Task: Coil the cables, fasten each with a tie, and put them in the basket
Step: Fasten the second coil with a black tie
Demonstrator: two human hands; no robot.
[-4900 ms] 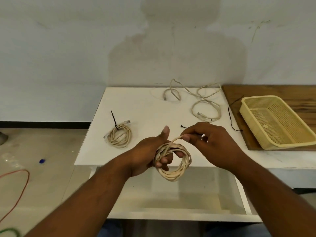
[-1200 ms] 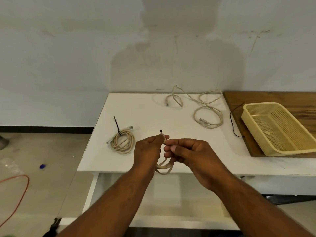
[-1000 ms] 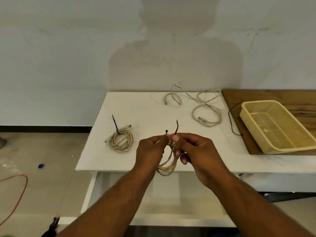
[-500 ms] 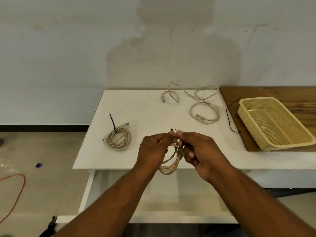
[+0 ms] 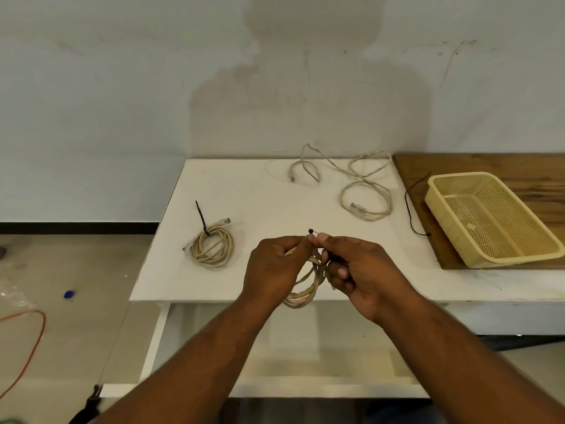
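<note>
- Two hands meet above the near edge of the white table (image 5: pixel 275 191); we record the left hand (image 5: pixel 275 264) and the right hand (image 5: pixel 360 270) with fingertips pressed together at the top of a beige coiled cable (image 5: pixel 305 289).
- We find the left hand closed, thumb and forefinger pinching the upper part of the coil, which hangs down between both palms.
- We find the right hand closed as well, thumb and forefinger nipping a black cable tie (image 5: pixel 312 231) whose small head stands just above the fingertips; the remaining fingers curl in beside the coil.
- We cannot tell whether the tie is drawn tight round the coil, since the fingers hide that spot.
- We note a second coil (image 5: pixel 212 247) lying on the table to the left, bound by a black tie (image 5: pixel 201 217) whose tail sticks upward.
- We note one loose cable (image 5: pixel 360 191) sprawled uncoiled at the far side of the table.
- We see a spare black tie (image 5: pixel 411 209) lying across the join between the table and a wooden board (image 5: pixel 458 163) at the right.
- We record a yellow basket (image 5: pixel 434 194) resting on that board, well apart from the hands, with no cable inside.
- We observe an orange cord (image 5: pixel 36 338) on the floor to the left.
</note>
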